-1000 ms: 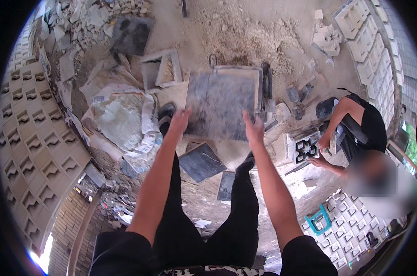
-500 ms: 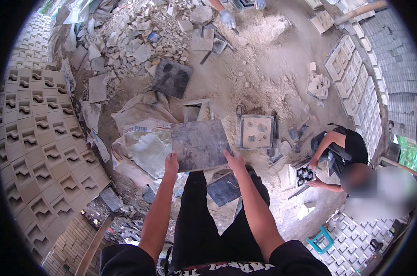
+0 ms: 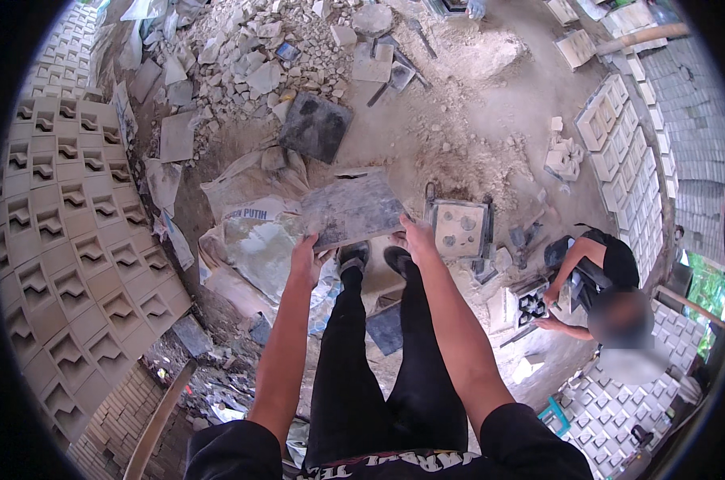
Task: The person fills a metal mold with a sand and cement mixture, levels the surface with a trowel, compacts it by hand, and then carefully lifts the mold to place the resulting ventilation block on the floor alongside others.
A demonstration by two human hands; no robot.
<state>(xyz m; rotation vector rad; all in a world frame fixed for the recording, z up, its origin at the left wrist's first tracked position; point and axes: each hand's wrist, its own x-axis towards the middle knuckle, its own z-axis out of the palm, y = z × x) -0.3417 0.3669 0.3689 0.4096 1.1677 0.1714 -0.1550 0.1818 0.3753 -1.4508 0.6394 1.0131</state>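
A flat, square grey board (image 3: pixel 353 210) is held out in front of me, tilted with its far edge raised. My left hand (image 3: pixel 306 258) grips its near left corner, the thumb along the edge and fingers beneath. At the near right corner, my right hand (image 3: pixel 414 238) is closed on it in the same way. Below and left of the board lies an open sack (image 3: pixel 254 240) with pale powder in it. A mould holding a beige patterned block (image 3: pixel 458 228) rests on the ground to the right. A dark square board (image 3: pixel 385 330) lies beside my legs.
Patterned blocks (image 3: pixel 74 264) are stacked along the left, with more blocks (image 3: pixel 622 152) at the right. Rubble (image 3: pixel 242 64) heaps at the back near a dark board (image 3: pixel 316 128). At right, a crouching person (image 3: pixel 610 256) handles a black mould (image 3: pixel 530 308). A gloved hand (image 3: pixel 475 10) shows far off.
The grey board has moved farther from me and tipped, showing its near edge. My feet now show close together under it. The view has shifted a little.
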